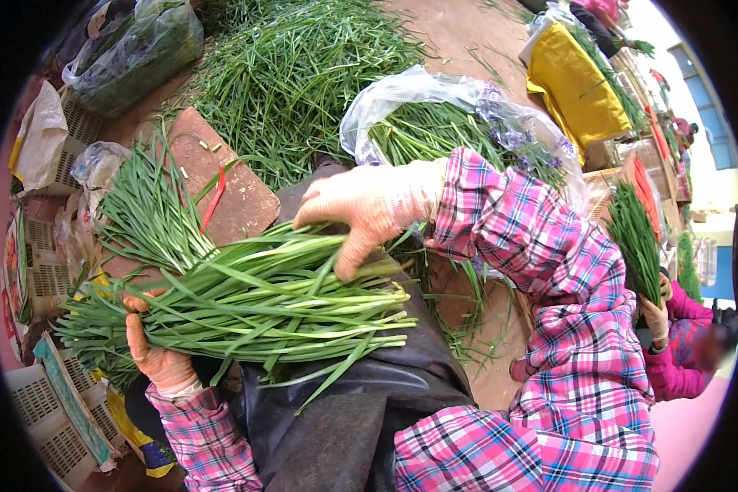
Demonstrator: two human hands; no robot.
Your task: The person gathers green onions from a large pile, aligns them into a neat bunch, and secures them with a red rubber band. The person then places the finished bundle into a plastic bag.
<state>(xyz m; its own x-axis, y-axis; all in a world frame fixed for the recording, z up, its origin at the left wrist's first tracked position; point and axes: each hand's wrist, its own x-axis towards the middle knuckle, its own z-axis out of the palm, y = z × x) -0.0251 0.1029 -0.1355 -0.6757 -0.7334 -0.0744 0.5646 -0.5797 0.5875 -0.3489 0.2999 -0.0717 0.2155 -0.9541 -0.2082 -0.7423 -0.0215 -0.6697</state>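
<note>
A large bunch of garlic chives [295,301] lies across my lap over a dark waterproof apron [344,424], its pale cut stems toward the right. My left hand [163,363], in an orange-coated glove, grips the bunch from below at its leafy left part. My right hand [363,203], gloved alike and slightly blurred, is over the upper stems with thumb and fingers apart; whether it touches them is hard to tell. Beyond the bunch, a smaller bundle of chives [160,209] rests on a reddish-brown board [227,203] beside a red strip [214,200].
A heap of loose chives [301,80] spreads ahead. An open plastic bag [430,86] holds more chives. Plastic crates [52,424] and a filled bag [138,61] stand left; a yellow sack [566,80] stands right. At far right, a person [676,344] holds chives [633,234].
</note>
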